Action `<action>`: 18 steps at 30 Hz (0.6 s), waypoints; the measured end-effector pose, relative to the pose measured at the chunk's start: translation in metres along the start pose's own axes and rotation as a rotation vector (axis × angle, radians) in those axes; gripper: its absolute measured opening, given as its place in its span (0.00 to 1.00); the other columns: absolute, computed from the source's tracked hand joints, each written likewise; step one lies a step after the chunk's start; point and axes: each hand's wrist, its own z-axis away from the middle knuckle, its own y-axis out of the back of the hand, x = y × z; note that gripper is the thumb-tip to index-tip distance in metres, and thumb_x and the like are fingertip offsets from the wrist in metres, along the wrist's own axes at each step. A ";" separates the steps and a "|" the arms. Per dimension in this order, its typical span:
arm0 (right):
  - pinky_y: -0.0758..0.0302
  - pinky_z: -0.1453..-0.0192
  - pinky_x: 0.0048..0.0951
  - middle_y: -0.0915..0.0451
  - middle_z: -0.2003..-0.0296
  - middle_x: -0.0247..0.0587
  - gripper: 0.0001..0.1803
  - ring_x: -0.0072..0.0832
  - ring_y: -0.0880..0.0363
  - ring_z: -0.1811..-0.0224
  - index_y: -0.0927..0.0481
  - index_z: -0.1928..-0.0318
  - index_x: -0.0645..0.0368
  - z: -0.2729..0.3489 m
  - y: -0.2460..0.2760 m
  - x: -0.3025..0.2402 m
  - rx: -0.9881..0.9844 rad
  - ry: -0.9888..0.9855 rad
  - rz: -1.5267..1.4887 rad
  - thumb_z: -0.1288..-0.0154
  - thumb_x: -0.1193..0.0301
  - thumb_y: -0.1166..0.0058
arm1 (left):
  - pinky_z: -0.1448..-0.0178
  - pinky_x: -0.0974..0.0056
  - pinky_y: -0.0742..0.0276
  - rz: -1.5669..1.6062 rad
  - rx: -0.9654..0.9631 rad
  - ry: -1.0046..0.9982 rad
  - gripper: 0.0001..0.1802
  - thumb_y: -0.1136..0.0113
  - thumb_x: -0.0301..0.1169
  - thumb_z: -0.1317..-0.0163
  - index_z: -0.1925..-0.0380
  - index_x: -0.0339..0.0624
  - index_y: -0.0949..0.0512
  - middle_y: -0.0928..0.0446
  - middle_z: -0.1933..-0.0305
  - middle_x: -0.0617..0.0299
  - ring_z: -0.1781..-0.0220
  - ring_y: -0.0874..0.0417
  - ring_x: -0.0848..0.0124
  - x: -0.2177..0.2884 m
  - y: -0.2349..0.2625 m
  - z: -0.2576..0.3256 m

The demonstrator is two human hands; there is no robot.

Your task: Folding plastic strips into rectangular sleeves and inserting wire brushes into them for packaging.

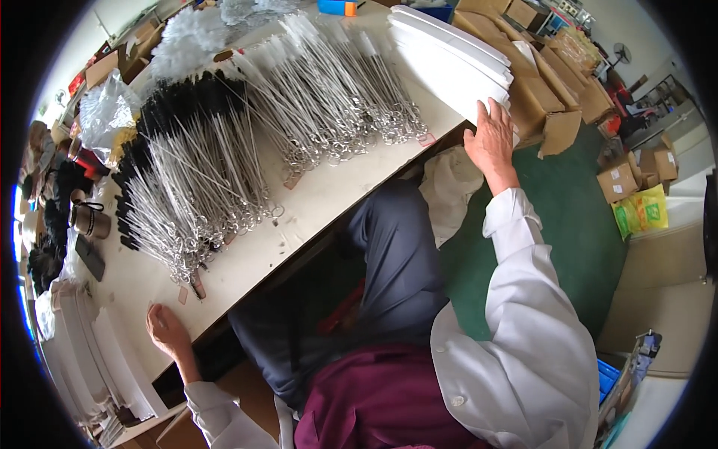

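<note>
My left hand [167, 330] rests at the near left edge of the white table [292, 238], its fingers curled in; whatever they may hold is hidden. Close beyond it lies a pile of wire-handled brushes with black bristles [196, 176], their looped ends toward me. Beside that pile, to the right, are white-bristled wire brushes [336, 90], also with rings at the near ends. My right hand [491, 139] is stretched out at the table's right end, fingers apart, touching the near end of a stack of flat white cartons [449, 60].
Open brown cardboard boxes [550, 97] stand just right of the table. More white cartons [112, 352] stand at the left, near a dark phone-like slab [90, 258] and a metal mug [91, 221]. A clear plastic bag [107, 108] lies behind the black brushes.
</note>
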 end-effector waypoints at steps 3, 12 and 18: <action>0.36 0.24 0.45 0.30 0.34 0.53 0.34 0.50 0.33 0.29 0.27 0.34 0.64 -0.002 -0.010 0.020 -0.157 0.010 0.160 0.41 0.71 0.33 | 0.39 0.52 0.21 -0.023 0.003 -0.012 0.12 0.41 0.30 0.29 0.53 0.33 0.18 0.16 0.47 0.47 0.45 0.16 0.51 -0.006 -0.003 -0.003; 0.35 0.26 0.44 0.27 0.35 0.47 0.35 0.45 0.31 0.30 0.28 0.32 0.60 -0.015 -0.017 0.044 -0.173 0.014 0.124 0.41 0.72 0.31 | 0.38 0.53 0.21 0.050 -0.007 0.064 0.12 0.41 0.30 0.28 0.52 0.32 0.17 0.16 0.46 0.46 0.43 0.16 0.51 -0.004 -0.008 -0.002; 0.35 0.26 0.46 0.26 0.37 0.47 0.37 0.46 0.30 0.31 0.27 0.33 0.60 -0.017 -0.008 0.051 -0.156 0.028 0.091 0.43 0.72 0.29 | 0.38 0.53 0.21 0.025 -0.001 0.034 0.12 0.41 0.30 0.28 0.53 0.32 0.17 0.16 0.46 0.47 0.44 0.16 0.51 -0.010 -0.011 0.000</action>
